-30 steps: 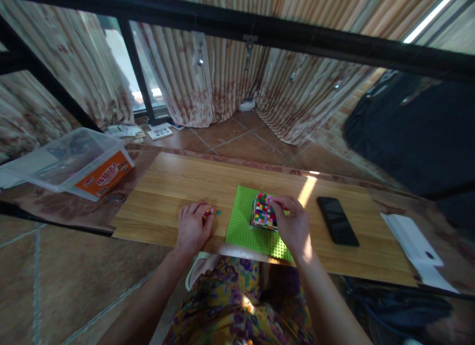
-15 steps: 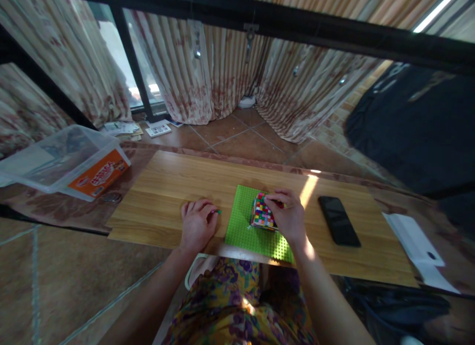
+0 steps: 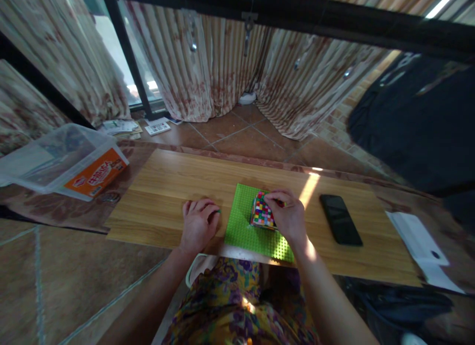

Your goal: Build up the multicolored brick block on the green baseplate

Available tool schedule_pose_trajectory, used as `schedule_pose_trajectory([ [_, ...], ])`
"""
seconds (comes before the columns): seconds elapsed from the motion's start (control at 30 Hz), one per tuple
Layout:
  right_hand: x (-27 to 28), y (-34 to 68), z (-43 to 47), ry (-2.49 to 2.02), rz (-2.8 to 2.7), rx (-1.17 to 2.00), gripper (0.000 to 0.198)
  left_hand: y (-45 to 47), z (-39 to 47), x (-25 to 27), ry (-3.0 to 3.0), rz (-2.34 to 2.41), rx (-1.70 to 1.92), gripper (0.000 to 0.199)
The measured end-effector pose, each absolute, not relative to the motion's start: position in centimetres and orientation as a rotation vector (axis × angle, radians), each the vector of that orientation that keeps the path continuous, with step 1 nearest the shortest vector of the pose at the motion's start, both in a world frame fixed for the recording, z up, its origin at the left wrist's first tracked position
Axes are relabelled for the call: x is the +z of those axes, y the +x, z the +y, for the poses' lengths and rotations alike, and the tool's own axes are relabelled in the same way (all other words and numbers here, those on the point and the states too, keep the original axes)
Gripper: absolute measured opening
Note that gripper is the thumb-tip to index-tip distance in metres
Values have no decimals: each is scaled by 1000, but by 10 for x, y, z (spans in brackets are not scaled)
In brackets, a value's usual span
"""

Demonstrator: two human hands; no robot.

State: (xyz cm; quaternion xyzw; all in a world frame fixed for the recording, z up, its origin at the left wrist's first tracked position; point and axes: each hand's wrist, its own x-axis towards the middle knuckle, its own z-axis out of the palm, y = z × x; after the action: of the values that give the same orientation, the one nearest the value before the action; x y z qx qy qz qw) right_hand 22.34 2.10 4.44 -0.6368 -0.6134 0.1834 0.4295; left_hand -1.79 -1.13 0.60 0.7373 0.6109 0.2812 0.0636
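A green studded baseplate (image 3: pixel 237 229) lies on the wooden board in front of me. On it stands a block built of small multicoloured bricks (image 3: pixel 262 215). My right hand (image 3: pixel 288 214) is over the block's right side, thumb and fingers pinched together at its top; whatever they pinch is hidden. Left of the baseplate, my left hand (image 3: pixel 199 223) rests on the board with fingers curled. A small green brick (image 3: pixel 218 211) shows at its thumb and fingertip.
A black phone (image 3: pixel 340 220) lies right of the baseplate, with a white box-like item (image 3: pixel 415 238) beyond it. At the far left stands a clear plastic bin (image 3: pixel 55 157) with an orange label. The wooden board (image 3: pixel 178 176) spans the low table; curtains hang behind.
Both hands stay nearly in place. The pinkish bit at my left fingertips no longer shows, only the green one. The view has shifted slightly.
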Motion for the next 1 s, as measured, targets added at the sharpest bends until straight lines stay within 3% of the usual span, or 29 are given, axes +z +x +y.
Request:
schedule_pose_trajectory([
  [0.23, 44, 229, 25, -1570, -1558, 563, 11, -18, -11, 7, 2229, 1821, 920, 13],
  [0.5, 67, 212, -1, -1460, -1657, 196, 16, -4, -22, 32, 1863, 1512, 1155, 16],
  [0.73, 89, 182, -29, -1173, -1777, 611, 20, 16, -30, 64, 1123, 1057, 1172, 22],
  [1.0, 92, 173, -40, -1083, -1721, 723, 21, 24, -39, 68, 880, 851, 1152, 23],
])
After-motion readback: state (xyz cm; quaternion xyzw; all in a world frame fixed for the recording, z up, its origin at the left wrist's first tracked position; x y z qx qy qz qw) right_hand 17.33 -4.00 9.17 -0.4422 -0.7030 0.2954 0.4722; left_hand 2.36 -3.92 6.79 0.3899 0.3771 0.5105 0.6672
